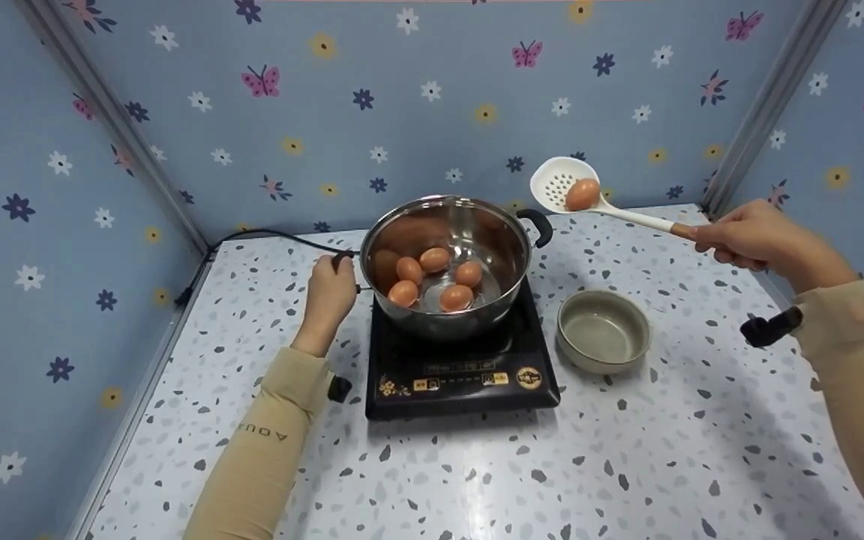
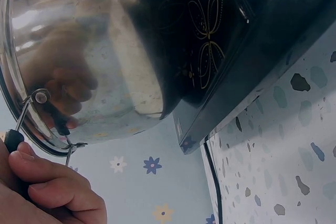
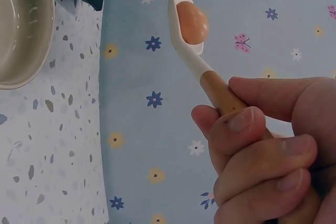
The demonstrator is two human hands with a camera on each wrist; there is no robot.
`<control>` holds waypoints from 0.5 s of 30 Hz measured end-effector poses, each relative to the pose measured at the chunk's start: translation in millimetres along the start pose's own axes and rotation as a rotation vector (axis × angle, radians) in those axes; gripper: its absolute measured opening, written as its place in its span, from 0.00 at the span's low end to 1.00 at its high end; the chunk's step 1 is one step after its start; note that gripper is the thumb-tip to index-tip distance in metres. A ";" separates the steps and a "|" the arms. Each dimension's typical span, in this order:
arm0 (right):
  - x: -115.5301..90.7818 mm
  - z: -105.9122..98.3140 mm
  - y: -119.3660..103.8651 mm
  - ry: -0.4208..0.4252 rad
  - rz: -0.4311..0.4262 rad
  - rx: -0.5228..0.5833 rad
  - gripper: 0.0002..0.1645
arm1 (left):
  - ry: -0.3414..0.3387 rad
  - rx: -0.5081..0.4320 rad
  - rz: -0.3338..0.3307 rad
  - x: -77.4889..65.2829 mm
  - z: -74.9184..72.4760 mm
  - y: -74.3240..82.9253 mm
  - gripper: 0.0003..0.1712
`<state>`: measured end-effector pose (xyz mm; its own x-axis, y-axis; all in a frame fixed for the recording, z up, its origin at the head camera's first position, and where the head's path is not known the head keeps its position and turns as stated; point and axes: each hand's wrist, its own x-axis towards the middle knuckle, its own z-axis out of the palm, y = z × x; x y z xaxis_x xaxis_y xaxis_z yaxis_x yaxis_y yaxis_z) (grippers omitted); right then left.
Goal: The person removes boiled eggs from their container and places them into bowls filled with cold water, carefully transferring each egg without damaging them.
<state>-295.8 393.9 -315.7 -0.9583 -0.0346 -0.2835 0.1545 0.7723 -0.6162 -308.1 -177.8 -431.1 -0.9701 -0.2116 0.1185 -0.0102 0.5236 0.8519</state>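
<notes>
My right hand (image 1: 758, 240) grips the wooden handle (image 3: 223, 93) of a white slotted spoon (image 1: 552, 180), raised to the right of the pot. One brown egg (image 1: 583, 194) lies in the spoon's bowl, seen also as an egg (image 3: 192, 23) in the right wrist view. With my left hand (image 1: 329, 294) I hold the pot's black left handle (image 1: 342, 259), fingers curled round it. The steel pot (image 1: 443, 324) stands on a black induction cooker (image 1: 462, 390). Several brown eggs (image 1: 434, 260) lie at the bottom of the pot.
A grey-green ceramic bowl (image 1: 603, 330) stands on the speckled table (image 1: 477, 480), right of the cooker. The pot's other handle (image 1: 537, 226) sticks out at the right. A black cord (image 1: 274, 232) runs along the back left, by the patterned wall (image 1: 432, 135).
</notes>
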 end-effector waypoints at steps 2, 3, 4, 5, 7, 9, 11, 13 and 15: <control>0.3 1.7 3.6 -0.007 0.007 0.008 0.28 | 0.003 0.008 -0.001 0.2 0.0 -0.6 0.21; 0.3 2.6 5.3 -0.009 0.010 0.010 0.27 | 0.004 0.013 -0.001 0.2 0.1 -0.7 0.20; 0.3 3.4 6.9 -0.012 0.012 0.015 0.27 | 0.003 0.016 -0.001 0.2 0.1 -0.7 0.20; 0.0 4.5 8.2 -0.013 0.016 0.021 0.27 | 0.003 0.019 -0.001 0.4 0.3 -0.8 0.20; -0.3 6.3 11.4 -0.019 0.015 0.031 0.27 | 0.005 0.016 -0.001 0.6 0.7 -0.8 0.20; -0.6 8.0 14.4 -0.020 0.012 0.036 0.26 | 0.006 0.013 0.000 0.8 0.9 -0.8 0.21; -0.5 9.7 17.4 -0.023 0.012 0.049 0.25 | 0.007 0.010 0.002 1.1 0.9 -0.8 0.22; 0.3 11.3 20.9 -0.027 0.013 0.059 0.23 | 0.007 0.007 0.004 1.1 0.6 -0.9 0.22; 1.0 12.7 24.6 -0.033 0.017 0.068 0.22 | 0.004 0.005 0.008 1.0 0.2 -0.8 0.22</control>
<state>-289.9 404.9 -340.4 -0.9473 -0.0438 -0.3175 0.1874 0.7279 -0.6596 -309.1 -178.3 -431.8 -0.9693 -0.2107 0.1269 -0.0039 0.5290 0.8486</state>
